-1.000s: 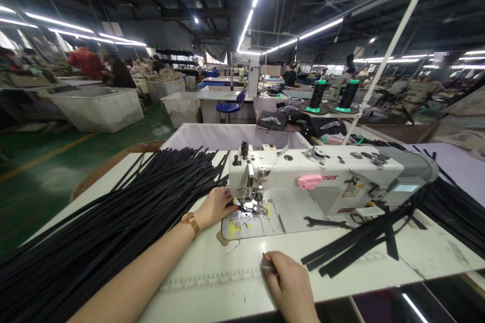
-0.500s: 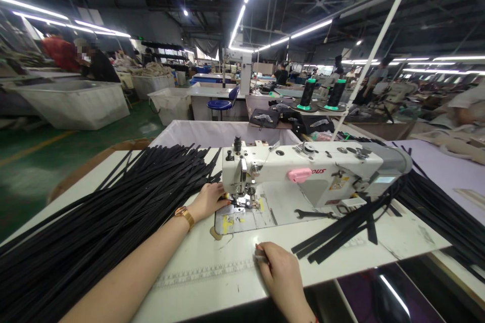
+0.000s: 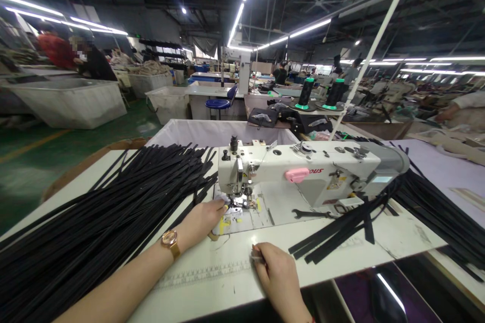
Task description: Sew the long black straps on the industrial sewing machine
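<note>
On your far left, the big heap of black straps [image 3: 102, 212] covers most of the tabletop [image 3: 212, 272]; there are too many to count, and their near ends fan toward the needle, so draw only from the top of the heap and keep the rest from sliding under your forearm. Your left hand [image 3: 200, 218], with one gold wristwatch [image 3: 169, 238] on it, lies flat with its fingertips at the presser foot [image 3: 239, 204] of the single white sewing machine [image 3: 303, 174]; the grip is loose and spread, pressing down and closed on nothing that I can see. Judging from this, you are setting up at the needle plate: keep those fingertips beside the foot and never under it, and feed straight along the yellow marks on the plate. Your right hand [image 3: 278, 275] rests near the tabletop's front edge, curled narrowly around a small pale thing, perhaps thread snips; too little of it shows to be sure. Keep its tip pointed away from your left hand. One wrench [image 3: 312, 213] lies on the machine bed, clear of the feed path. To its right a smaller bundle of black straps [image 3: 337, 234] lies slantwise, about half a dozen, though they overlap too much for a firm count. Behind stand two thread cones [image 3: 305, 93] with green bases.
</note>
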The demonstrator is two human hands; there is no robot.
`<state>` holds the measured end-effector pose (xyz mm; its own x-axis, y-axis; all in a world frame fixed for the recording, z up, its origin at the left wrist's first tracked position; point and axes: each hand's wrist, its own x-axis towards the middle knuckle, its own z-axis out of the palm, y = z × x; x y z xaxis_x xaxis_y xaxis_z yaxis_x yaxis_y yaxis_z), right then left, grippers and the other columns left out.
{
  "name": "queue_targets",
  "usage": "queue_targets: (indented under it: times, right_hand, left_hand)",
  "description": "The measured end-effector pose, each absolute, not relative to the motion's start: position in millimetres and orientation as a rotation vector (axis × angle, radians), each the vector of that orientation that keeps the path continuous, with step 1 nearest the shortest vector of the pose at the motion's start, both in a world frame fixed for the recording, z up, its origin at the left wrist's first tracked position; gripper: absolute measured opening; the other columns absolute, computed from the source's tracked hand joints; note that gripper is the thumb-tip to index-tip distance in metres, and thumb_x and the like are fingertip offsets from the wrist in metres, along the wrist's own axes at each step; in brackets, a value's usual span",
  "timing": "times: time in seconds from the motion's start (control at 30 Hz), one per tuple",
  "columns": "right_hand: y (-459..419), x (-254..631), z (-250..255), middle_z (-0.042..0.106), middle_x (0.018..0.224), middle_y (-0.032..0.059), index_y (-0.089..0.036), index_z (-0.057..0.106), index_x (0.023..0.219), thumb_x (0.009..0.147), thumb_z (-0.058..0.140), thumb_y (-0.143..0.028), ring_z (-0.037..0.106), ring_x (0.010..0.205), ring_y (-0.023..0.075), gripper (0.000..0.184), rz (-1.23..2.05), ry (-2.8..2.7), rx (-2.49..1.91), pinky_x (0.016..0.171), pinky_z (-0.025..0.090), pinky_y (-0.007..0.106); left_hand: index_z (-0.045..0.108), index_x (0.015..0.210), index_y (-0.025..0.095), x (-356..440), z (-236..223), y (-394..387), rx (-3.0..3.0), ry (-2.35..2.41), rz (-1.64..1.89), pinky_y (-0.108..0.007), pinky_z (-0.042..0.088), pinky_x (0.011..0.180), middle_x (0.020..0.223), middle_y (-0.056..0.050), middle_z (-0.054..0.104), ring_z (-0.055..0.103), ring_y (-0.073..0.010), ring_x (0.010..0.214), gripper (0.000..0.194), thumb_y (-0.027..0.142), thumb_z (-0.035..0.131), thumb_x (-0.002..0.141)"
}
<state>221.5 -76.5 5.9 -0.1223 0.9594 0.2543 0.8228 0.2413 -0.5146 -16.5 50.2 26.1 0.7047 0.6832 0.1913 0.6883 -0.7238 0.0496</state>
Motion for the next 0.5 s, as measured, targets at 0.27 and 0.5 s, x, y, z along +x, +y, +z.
queue_targets:
  times: [0.27,0.5]
  right_hand:
    - [-78.0,219.7,8.5,0.068,0.072,0.0009,-0.021,0.062,0.08,0.082,0.049,-0.01,0.061,0.065,0.0159,0.017,0.288,-1.985,-1.632,0.059,0.034,0.026]
    - [-77.4,220.3,5.3,0.068,0.076,0.0009,-0.021,0.062,0.086,0.083,0.048,-0.01,0.062,0.07,0.0164,0.018,0.342,-1.983,-1.633,0.062,0.037,0.026]
  left_hand:
    - [0.062,0.095,0.017,-11.9,26.3,48.8,-2.841,-1.199,-0.257,-0.035,0.052,0.074,0.097,-0.011,0.063,0.064,-0.024,0.084,0.026,0.008,0.038,0.094]
    - [0.063,0.09,0.012,29.2,17.3,27.1,-2.757,-1.544,-0.307,-0.037,0.052,0.074,0.094,-0.016,0.065,0.066,-0.0265,0.084,0.025,0.005,0.039,0.091]
